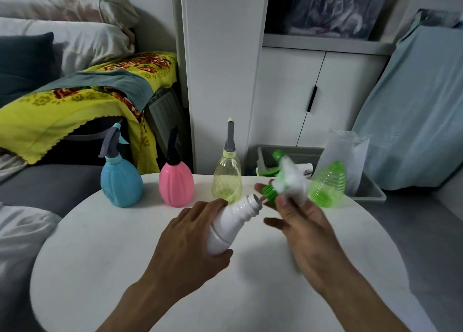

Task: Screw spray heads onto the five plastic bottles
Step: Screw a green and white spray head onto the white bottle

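My left hand [190, 236] grips a white bottle [233, 221], tilted with its open threaded neck pointing up and right. My right hand [300, 221] holds a white spray head with a green collar [285, 178], blurred, just right of that neck and apart from it. At the back of the round white table [125, 256] stand a blue bottle [120, 181], a pink bottle [176, 183] and a clear yellow bottle [226, 178], each with a spray head on. A green ribbed bottle [328, 185] without a head stands at the right.
A grey bin [370, 188] with a clear plastic bag [345, 151] sits behind the table on the right. White cabinet doors [300, 93] rise behind it. A sofa with a yellow flowered blanket [75, 106] lies to the left.
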Demonstrator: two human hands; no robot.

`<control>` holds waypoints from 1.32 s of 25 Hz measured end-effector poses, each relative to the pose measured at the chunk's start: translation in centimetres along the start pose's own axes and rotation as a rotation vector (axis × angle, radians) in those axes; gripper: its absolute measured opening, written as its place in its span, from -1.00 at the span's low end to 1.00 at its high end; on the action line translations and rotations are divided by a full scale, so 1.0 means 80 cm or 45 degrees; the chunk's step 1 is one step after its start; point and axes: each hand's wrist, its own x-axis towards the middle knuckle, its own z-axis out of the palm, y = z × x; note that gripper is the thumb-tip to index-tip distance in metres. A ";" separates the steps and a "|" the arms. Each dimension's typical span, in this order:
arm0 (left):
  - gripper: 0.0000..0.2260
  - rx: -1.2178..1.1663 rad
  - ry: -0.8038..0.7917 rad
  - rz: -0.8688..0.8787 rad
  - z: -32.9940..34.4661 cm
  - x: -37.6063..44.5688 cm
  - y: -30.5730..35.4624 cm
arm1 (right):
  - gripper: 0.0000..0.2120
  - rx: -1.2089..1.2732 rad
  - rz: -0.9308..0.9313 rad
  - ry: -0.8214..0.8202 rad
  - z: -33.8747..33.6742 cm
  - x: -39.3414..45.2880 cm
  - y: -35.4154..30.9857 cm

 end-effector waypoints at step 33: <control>-0.41 0.046 -0.516 0.253 -0.065 0.000 -0.026 | -0.67 -1.064 -0.459 -0.578 -0.009 -0.018 -0.009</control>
